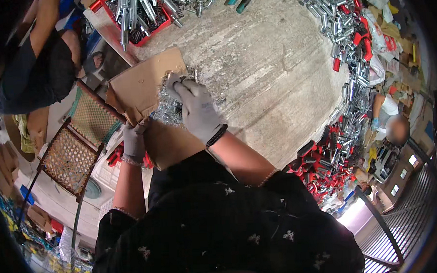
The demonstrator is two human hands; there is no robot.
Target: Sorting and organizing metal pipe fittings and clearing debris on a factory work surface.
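Note:
My left hand [134, 142], in a grey glove, is closed on the left edge of a brown cardboard piece [171, 146]. The cardboard lies partly over the near left edge of the worktable, and its far part is bent or torn at the left side. A heap of small shiny metal parts [168, 107] sits on the cardboard and spills onto the table. Over this heap is my right hand [196, 107], also gloved in grey, with its fingers curled down among the parts. What its fingertips hold, if anything, is hidden.
A red tray [162, 25] of metal rods stands at the far left of the worktable [269, 80]. Chrome sockets and red-handled tools [322, 156] line its right side. Woven chairs [69, 155] and a person [35, 71] are on the left; another person [388, 114] is far right.

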